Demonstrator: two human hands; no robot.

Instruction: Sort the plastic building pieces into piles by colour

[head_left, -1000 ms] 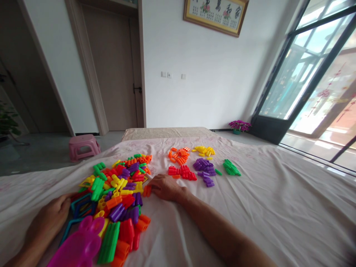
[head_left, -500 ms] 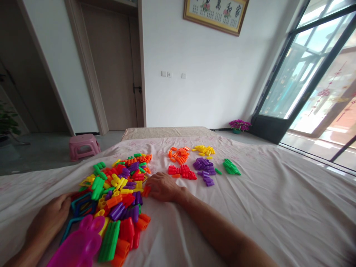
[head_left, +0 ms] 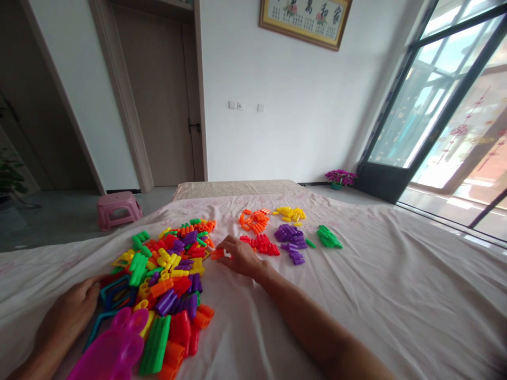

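My right hand point(head_left: 237, 255) is low over the cloth, its thumb and fingers pinching an orange plastic building block point(head_left: 217, 254) just right of a mixed pile. That mixed pile of plastic building blocks point(head_left: 170, 259) holds red, yellow, green, purple and orange pieces. My left hand point(head_left: 72, 309) rests at the pile's left side, fingers curled together beside some blue frame-shaped pieces point(head_left: 114, 293); its fingertips are partly hidden against something dark red. In front lies a translucent pink tray with rounded ears point(head_left: 111, 348).
Single-colour groups lie to the right: orange blocks point(head_left: 255, 220), red blocks point(head_left: 263, 245), yellow blocks point(head_left: 292, 213), purple blocks point(head_left: 291, 236) and green blocks point(head_left: 328, 237). A wrinkled pale cloth point(head_left: 396, 295) covers the surface. A pink stool point(head_left: 119, 205) stands beyond its left edge.
My right hand has moved right and slightly away from me, drawing the orange block off the pile's edge. My left hand has stayed nearly still.
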